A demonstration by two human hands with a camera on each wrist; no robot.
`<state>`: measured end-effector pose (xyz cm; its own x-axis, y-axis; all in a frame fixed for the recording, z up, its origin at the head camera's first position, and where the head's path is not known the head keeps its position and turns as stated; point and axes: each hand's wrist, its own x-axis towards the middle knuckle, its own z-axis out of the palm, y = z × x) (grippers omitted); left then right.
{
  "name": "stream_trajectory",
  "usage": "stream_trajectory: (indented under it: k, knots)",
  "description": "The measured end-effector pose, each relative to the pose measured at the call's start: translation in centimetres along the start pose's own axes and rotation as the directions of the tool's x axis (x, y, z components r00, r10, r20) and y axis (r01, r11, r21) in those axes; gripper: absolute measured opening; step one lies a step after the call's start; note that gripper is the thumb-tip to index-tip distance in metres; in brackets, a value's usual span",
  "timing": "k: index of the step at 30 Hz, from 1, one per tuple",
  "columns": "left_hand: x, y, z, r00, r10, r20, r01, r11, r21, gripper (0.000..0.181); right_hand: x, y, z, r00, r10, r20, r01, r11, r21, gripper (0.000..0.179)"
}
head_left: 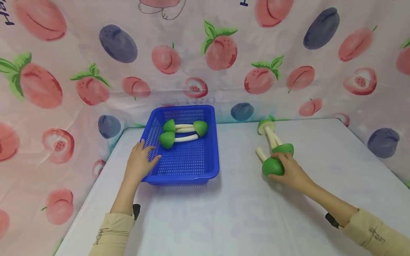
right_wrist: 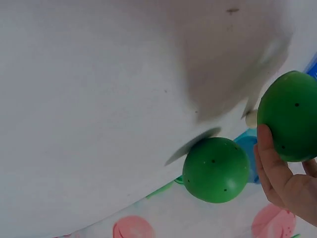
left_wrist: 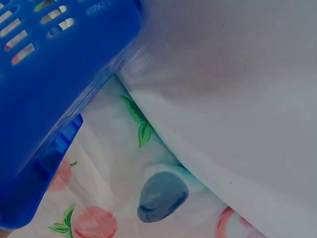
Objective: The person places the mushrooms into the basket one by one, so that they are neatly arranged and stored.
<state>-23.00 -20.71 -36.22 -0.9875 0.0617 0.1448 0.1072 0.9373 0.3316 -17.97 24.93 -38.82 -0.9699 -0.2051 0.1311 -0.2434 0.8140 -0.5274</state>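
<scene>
My right hand (head_left: pixel 293 174) grips the green cap of a toy mushroom (head_left: pixel 272 167), whose white stem points up and left. Right behind it lies a second green-capped mushroom (head_left: pixel 285 148), and a third mushroom (head_left: pixel 262 126) has its stem alongside that one's. In the right wrist view my fingers press on the held cap (right_wrist: pixel 292 109), with another cap (right_wrist: pixel 215 171) lower down beside it. My left hand (head_left: pixel 139 161) rests over the left rim of a blue plastic basket (head_left: pixel 213 153), thumb and fingers spread. Three mushrooms (head_left: pixel 168 139) lie inside the basket toward its back.
A white-covered table (head_left: pixel 234 213) carries the basket on the left and the loose mushrooms on the right. Behind the table hangs a fruit-printed cloth (head_left: pixel 192 42), which also runs down both sides. The basket's slotted wall (left_wrist: pixel 64 84) fills the left wrist view's upper left.
</scene>
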Motion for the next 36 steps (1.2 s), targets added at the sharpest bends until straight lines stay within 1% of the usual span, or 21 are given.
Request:
stream_trajectory:
  k: [5, 10, 15, 21, 24, 27, 29, 33, 36]
  knots:
    - [0.0, -0.1, 0.2, 1.000, -0.001, 0.004, 0.001, 1.000, 0.003, 0.047, 0.0, -0.1, -0.1, 0.999, -0.029, 0.020, 0.029, 0.999, 0.014, 0.063]
    - [0.1, 0.0, 0.5, 1.000, -0.005, 0.008, 0.005, 1.000, -0.003, 0.048, 0.2, -0.2, -0.4, 0.996, -0.073, 0.046, 0.072, 0.997, 0.017, 0.055]
    - [-0.1, 0.1, 0.3, 1.000, -0.016, 0.005, 0.016, 1.000, -0.003, 0.048, 0.6, -0.1, -0.1, 0.988, -0.135, 0.081, 0.134, 0.991, 0.017, 0.051]
    - [-0.1, 0.1, 0.3, 1.000, -0.010, -0.001, 0.010, 1.000, -0.007, 0.047, 0.5, 0.4, 0.4, 0.983, -0.141, 0.115, 0.144, 0.989, -0.015, 0.050]
    - [-0.1, 0.1, 0.2, 1.000, -0.011, -0.005, 0.011, 1.000, -0.005, 0.047, 0.7, 0.5, 0.5, 0.981, -0.164, 0.099, 0.172, 0.982, -0.076, 0.051]
    - [-0.2, 0.0, 0.0, 1.000, -0.012, -0.007, 0.012, 1.000, -0.005, 0.047, 0.9, 0.2, 0.7, 0.982, -0.179, 0.053, 0.185, 0.970, -0.158, 0.051]
    - [-0.2, 0.1, 0.0, 1.000, -0.016, -0.007, 0.016, 1.000, -0.006, 0.047, 1.0, -0.1, 0.9, 0.984, -0.177, 0.027, 0.179, 0.960, -0.215, 0.052]
    - [-0.2, 0.1, -0.1, 1.000, -0.019, -0.006, 0.019, 1.000, -0.011, 0.047, 1.2, -0.6, 1.4, 0.986, -0.166, 0.000, 0.158, 0.935, -0.318, 0.055]
    - [-0.1, 0.1, 0.0, 1.000, -0.021, -0.007, 0.021, 1.000, -0.015, 0.047, 1.2, -0.8, 1.7, 0.988, -0.154, -0.015, 0.139, 0.923, -0.359, 0.057]
